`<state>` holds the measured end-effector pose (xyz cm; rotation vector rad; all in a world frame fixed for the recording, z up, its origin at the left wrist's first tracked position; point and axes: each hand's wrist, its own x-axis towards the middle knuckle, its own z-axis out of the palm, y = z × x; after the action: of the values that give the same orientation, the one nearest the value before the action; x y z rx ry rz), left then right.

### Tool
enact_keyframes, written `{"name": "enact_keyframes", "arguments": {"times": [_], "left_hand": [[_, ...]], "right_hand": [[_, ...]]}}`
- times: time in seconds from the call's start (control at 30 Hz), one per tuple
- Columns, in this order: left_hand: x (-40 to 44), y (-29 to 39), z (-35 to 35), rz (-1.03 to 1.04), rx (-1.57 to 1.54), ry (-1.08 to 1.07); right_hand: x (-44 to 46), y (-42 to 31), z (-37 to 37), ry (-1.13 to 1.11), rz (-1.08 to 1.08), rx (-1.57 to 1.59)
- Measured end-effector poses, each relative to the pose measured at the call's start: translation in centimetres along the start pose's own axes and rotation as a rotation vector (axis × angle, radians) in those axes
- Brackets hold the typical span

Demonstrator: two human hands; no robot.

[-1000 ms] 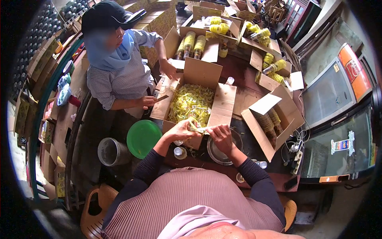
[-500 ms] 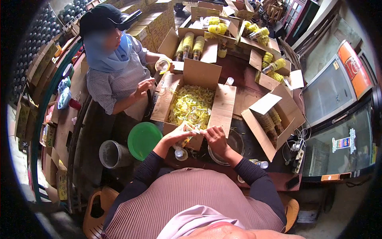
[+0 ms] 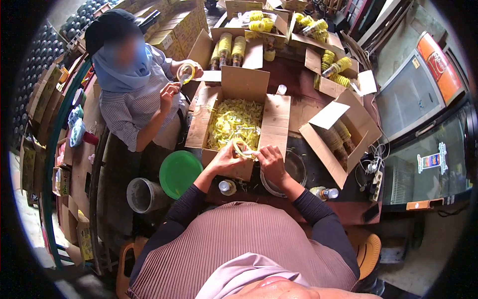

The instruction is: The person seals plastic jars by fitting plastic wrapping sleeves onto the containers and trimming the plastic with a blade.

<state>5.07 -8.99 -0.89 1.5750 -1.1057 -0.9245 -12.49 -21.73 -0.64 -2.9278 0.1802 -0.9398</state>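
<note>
Over the near edge of an open cardboard box (image 3: 278,124), my left hand (image 3: 225,158) is closed around a yellow ring-shaped roll (image 3: 241,147). My right hand (image 3: 271,163) pinches at the right side of that roll; a small pale bit shows at its fingertips, too small to make out. Heaped inside the box are loose yellow strips (image 3: 234,122). Below my left hand stands a clear bottle with a white cap (image 3: 227,187). A round tray or pan (image 3: 300,172) lies partly hidden beneath my right hand.
A co-worker (image 3: 134,94) at the left holds another yellow ring (image 3: 185,73). Left of me are a green round lid or basin (image 3: 180,174) and a grey bucket (image 3: 142,194). Boxes of yellow-ringed bottles (image 3: 232,50) stand behind; another open box (image 3: 341,144) is at the right.
The yellow roll in my left hand has turned, so its round opening now shows. My right hand stays close beside it. The co-worker's free hand has risen toward their own ring.
</note>
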Motion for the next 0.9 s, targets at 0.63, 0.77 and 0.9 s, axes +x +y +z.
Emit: {"name": "enact_keyframes", "arguments": {"times": [0.63, 0.77, 0.9], "left_hand": [[0.2, 2.1, -0.1, 0.106, 0.423, 0.099], [-0.3, 2.8, 0.7, 0.139, 0.654, 0.227], [-0.7, 2.9, 1.6, 0.1, 0.72, 0.273]], "right_hand": [[-0.3, -0.4, -1.7, 0.031, 0.148, 0.161], [-1.0, -0.6, -2.6, 0.007, 0.125, 0.145], [-1.6, -0.8, -2.9, 0.052, 0.067, 0.07]]}}
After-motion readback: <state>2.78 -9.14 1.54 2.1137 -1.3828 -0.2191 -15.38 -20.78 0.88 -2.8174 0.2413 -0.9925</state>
